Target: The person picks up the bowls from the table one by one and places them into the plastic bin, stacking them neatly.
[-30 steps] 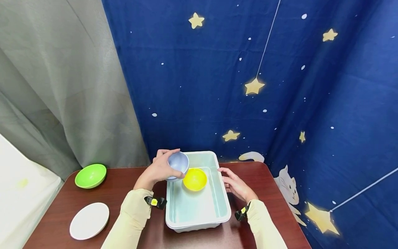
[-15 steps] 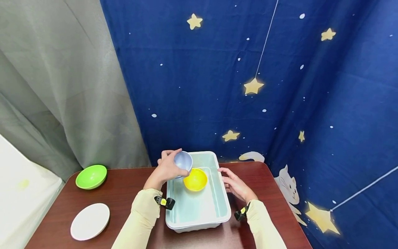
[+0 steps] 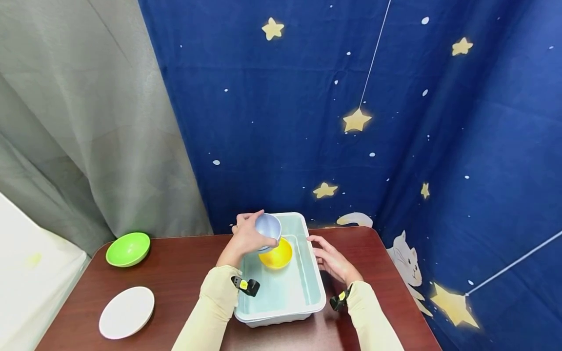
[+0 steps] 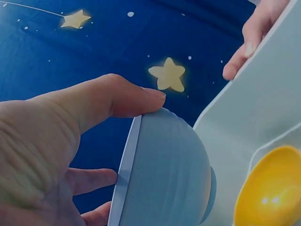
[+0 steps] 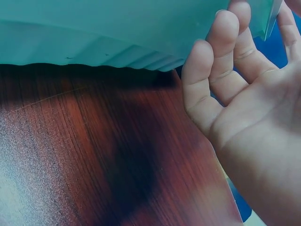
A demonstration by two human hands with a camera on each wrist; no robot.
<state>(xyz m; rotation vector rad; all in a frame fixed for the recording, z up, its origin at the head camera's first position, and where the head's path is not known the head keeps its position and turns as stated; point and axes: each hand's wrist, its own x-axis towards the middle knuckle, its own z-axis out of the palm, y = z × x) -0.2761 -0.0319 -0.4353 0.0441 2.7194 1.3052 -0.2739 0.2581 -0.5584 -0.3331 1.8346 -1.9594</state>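
In the head view my left hand (image 3: 248,239) grips a light blue bowl (image 3: 269,226) by its rim, thumb on one side and fingers on the other. The left wrist view shows the bowl's rounded outside and its foot turned toward a pale blue-green tub (image 4: 254,89). Held over the tub's left part, the bowl overlaps a yellow bowl (image 3: 276,256) that sits inside on the tub's floor. At the tub's right side, my right hand (image 3: 332,261) rests its lightly bent fingers against the outer wall near the rim, seen close in the right wrist view.
A green bowl (image 3: 128,249) stands at the back left of the brown table (image 3: 189,263). Nearer, also on the left, lies a white oval plate (image 3: 127,312). Behind the table hang a grey curtain (image 3: 88,122) and a blue curtain (image 3: 281,122) with stars.
My left hand has carried the light blue bowl to the right, farther over the tub, where it now covers part of the yellow bowl. The right hand stays at the tub's side.
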